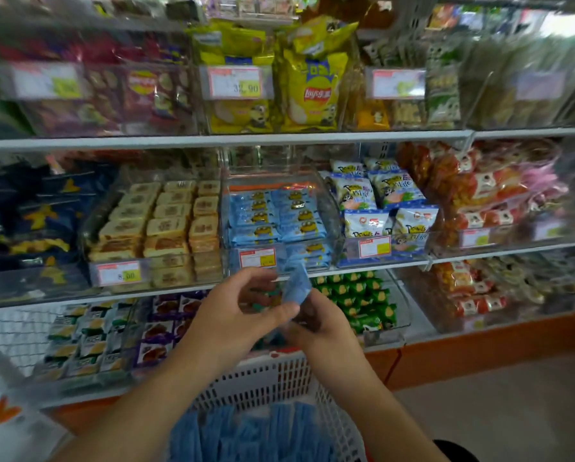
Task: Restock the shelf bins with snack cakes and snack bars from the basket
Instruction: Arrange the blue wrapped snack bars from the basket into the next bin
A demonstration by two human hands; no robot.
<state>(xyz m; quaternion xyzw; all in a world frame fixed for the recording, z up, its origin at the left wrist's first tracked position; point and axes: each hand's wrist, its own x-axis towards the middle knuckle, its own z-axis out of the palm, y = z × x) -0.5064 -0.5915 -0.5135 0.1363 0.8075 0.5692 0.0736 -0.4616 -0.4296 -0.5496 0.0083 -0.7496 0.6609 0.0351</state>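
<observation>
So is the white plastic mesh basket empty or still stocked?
Still stocked: the white plastic mesh basket holds a row of blue packets standing on edge.

left hand (236,315): raised at centre, fingers curled, thumb pinching | right hand (323,323): just beside it, fingers curled inward | forearms: bare, converging upward

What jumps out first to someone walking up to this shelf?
Two bare hands, left hand and right hand, both pinch a small blue snack packet at centre. Behind sits a clear bin of matching blue packets; below, a white plastic basket holds more.
</observation>
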